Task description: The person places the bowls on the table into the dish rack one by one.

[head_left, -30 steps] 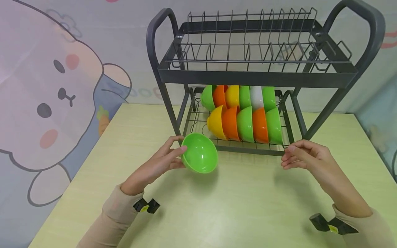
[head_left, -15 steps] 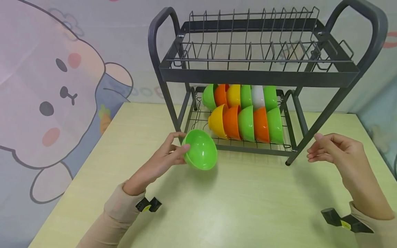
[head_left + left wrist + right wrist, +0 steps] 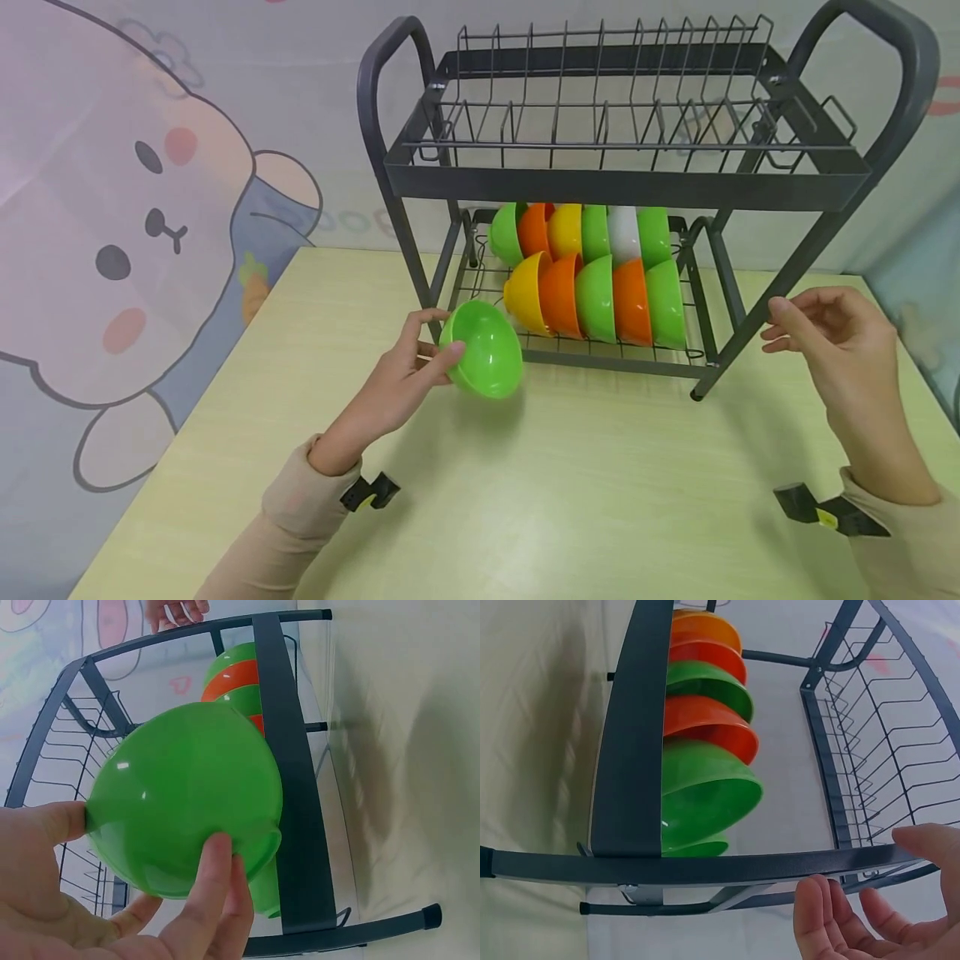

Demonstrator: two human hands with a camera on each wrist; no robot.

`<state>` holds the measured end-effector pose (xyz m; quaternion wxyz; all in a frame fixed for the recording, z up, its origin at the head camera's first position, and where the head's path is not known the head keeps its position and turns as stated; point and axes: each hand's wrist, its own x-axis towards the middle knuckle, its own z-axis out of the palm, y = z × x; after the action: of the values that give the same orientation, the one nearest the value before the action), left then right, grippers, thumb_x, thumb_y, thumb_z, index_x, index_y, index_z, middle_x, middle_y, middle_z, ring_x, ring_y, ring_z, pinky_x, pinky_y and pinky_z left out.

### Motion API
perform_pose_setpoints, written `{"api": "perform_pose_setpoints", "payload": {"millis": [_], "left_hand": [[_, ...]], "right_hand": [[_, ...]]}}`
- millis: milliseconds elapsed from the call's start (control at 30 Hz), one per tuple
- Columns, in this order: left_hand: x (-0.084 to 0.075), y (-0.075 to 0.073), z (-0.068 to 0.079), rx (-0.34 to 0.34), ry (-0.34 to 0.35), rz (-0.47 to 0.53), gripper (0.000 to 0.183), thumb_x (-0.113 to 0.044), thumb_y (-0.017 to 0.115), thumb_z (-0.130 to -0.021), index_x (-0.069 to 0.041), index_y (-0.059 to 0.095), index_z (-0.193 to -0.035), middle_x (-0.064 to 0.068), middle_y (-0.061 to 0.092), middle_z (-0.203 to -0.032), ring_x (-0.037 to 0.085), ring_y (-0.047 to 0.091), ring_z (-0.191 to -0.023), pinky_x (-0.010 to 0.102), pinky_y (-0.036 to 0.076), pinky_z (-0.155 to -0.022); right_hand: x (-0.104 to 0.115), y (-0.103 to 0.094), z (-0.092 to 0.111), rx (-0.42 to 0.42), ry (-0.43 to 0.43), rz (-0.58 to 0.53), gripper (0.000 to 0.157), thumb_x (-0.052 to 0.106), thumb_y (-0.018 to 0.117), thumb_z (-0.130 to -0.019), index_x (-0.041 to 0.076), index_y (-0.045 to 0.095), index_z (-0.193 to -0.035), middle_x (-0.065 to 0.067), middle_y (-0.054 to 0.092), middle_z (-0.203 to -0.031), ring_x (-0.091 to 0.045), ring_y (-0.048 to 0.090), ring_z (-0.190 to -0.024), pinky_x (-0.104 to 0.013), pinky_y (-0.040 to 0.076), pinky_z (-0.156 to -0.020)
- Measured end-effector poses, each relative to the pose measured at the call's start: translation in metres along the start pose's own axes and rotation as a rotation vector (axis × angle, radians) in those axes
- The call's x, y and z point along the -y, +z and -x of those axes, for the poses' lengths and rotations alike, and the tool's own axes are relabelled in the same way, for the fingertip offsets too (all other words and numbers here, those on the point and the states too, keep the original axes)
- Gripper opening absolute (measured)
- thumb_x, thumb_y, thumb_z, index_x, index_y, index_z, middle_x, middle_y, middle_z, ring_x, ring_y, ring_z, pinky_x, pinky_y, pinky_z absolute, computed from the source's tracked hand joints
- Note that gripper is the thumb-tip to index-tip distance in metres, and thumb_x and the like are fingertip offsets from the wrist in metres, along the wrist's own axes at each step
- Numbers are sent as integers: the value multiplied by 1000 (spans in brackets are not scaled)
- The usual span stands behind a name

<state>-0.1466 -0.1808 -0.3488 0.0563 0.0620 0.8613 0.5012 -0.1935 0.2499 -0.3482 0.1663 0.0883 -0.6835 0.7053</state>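
Observation:
My left hand [image 3: 393, 375] pinches a green bowl [image 3: 483, 350] by its side, thumb at the rim. The bowl is tilted with its hollow toward the head camera, above the table just in front of the rack. In the left wrist view its rounded outside [image 3: 184, 795] faces the camera, with fingertips pressed on it. My right hand [image 3: 840, 350] holds nothing; its fingers are loosely bent beside the right leg of the dark dish rack [image 3: 626, 190]. In the right wrist view the fingertips [image 3: 814, 896] and thumb lie right at that leg.
On the rack's lower shelf, two rows of bowls stand on edge: a front row of yellow, orange and green bowls [image 3: 595, 300] and a back row including a white bowl [image 3: 623, 235]. The upper wire tier [image 3: 600, 125] overhangs them. A cartoon-printed cloth [image 3: 150, 250] hangs behind the table [image 3: 600, 492].
My right hand has moved away from the rack's lower front corner, to the right and up, beside the leg. My left hand has raised the green bowl slightly.

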Motion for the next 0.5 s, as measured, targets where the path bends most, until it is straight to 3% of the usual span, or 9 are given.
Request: {"api": "perform_pose_setpoints", "payload": {"millis": [67, 267, 500], "left_hand": [[-2, 0, 0, -23, 8, -24, 59, -49, 53, -101, -23, 28, -148, 13, 65, -113, 22, 69, -91, 49, 54, -89], [-7, 4, -4, -91, 56, -76, 62, -50, 55, -100, -19, 30, -148, 11, 64, -104, 25, 67, -92, 40, 57, -80], [-11, 11, -10, -188, 127, -175, 61, -47, 57, -100, -13, 34, -146, 10, 60, -96, 24, 61, -86, 35, 54, -70]], "right_hand": [[-1, 4, -2, -8, -10, -53, 13, -6, 69, -90, -1, 61, -99, -6, 68, -85, -12, 68, -64, -18, 57, -63], [-3, 10, -9, -32, -1, -77, 21, -8, 70, -88, 5, 62, -103, -4, 64, -93, -9, 66, -77, -13, 54, -70], [-6, 15, -14, 18, 19, -133, 19, -4, 67, -92, 3, 62, -109, -3, 68, -100, -9, 69, -80, -14, 50, -83]]}}
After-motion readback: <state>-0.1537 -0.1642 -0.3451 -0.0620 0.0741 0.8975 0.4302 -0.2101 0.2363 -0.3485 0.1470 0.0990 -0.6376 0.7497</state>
